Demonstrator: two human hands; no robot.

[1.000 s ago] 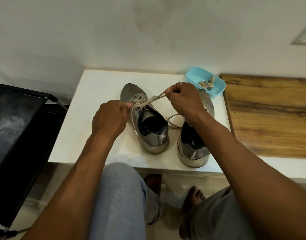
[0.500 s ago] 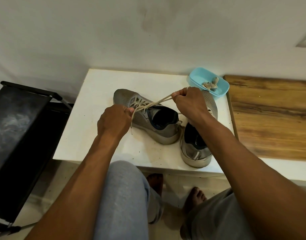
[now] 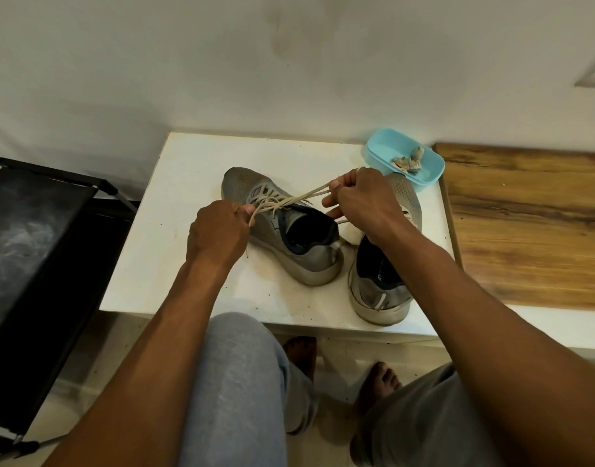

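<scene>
While both hands pull the lace point(image 3: 301, 199) taut, the grey sneaker point(image 3: 272, 244) lies tilted at frame centre on the white table point(image 3: 174, 257), toe toward upper left. The left hand point(image 3: 218, 230) is fisted round one lace end. The right hand point(image 3: 363, 200) pinches the other strands between thumb and fingers, lower fingers loose.

The lace is thin, soft, limp and light. It likely slips in a slack grip, so take it near the ends and closer to the crossing when cinching. The shoe is light and will probably slide or tip under the pull; steady it at the heel.

The second sneaker point(image 3: 378, 288) sits just beside it at centre right, with the blue dish point(image 3: 431, 170) behind.
</scene>
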